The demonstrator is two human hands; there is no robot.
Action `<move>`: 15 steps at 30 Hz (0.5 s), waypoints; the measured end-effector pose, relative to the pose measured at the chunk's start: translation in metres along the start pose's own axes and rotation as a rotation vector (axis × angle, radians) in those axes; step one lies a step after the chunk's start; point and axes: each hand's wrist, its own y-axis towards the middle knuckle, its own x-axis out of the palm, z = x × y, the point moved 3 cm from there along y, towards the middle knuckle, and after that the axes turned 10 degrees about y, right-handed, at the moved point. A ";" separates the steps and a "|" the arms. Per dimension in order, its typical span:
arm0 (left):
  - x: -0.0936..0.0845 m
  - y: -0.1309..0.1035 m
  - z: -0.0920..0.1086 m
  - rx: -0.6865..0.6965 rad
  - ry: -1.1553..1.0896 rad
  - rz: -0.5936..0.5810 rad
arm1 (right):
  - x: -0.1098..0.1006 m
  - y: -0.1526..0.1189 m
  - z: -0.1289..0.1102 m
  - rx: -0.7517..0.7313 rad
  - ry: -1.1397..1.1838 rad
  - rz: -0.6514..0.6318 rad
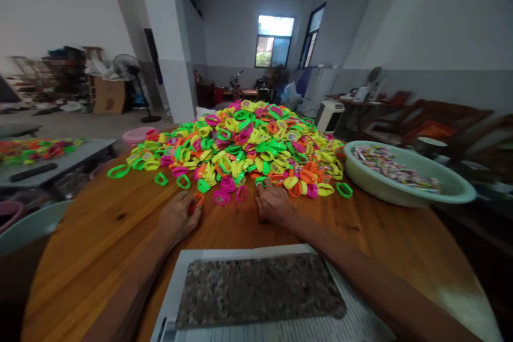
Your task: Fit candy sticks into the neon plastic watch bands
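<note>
Two bare arms stretched forward across a round wooden table [100, 235], both reaching to the near edge of a big pile of bright plastic rings [244, 144]. Left hand [180, 217] resting on the wood, fingers curled in, closed around an orange ring [197, 201] right at the front of the pile. Right hand [273, 203] lying flat, palm down, fingers spread a little, fingertips touching a green ring [261, 181] at the pile's edge; whether gripped or only touched, hard to tell. A speckled dark board [256, 291] on a pale tray just below the hands. A pale green bowl [401, 187] full of small colourful bits on the right of the table. Another grey table [60, 163] with more rings off to the left. Behind, a large room with white walls, a window [274, 41] and a standing fan [134, 77].
</note>
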 end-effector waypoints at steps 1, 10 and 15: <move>0.002 0.000 -0.002 0.000 0.015 0.010 | -0.002 0.000 0.008 0.019 0.008 -0.001; 0.014 0.008 -0.021 -0.116 0.034 0.016 | -0.028 -0.052 0.041 -0.021 0.164 0.039; 0.017 -0.010 -0.028 -0.137 0.046 -0.018 | -0.055 -0.146 0.093 0.220 0.162 0.145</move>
